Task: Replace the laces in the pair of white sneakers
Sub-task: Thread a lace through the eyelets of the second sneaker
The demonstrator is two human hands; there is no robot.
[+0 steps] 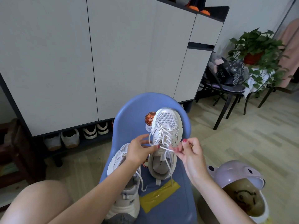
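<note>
Two white sneakers lie on a blue plastic chair point(127, 113). The right sneaker point(166, 126) points away from me, its white lace point(161, 136) loosely crossed over the tongue, one end trailing down past the heel. My left hand point(139, 149) pinches a strand of that lace at the sneaker's left side. My right hand point(189, 151) pinches the same lace at the top eyelets on the right. The left sneaker point(124, 196) lies partly under my left forearm, its lace loose. A flat yellow packet point(158, 196) lies on the seat near the heel.
A white cabinet point(64, 62) stands behind the chair, with several shoes point(71, 138) on the shelf under it. A purple stool with a brown seat point(239, 188) sits at my right. A black chair with bags point(226, 75) and a potted plant point(257, 50) are at the far right.
</note>
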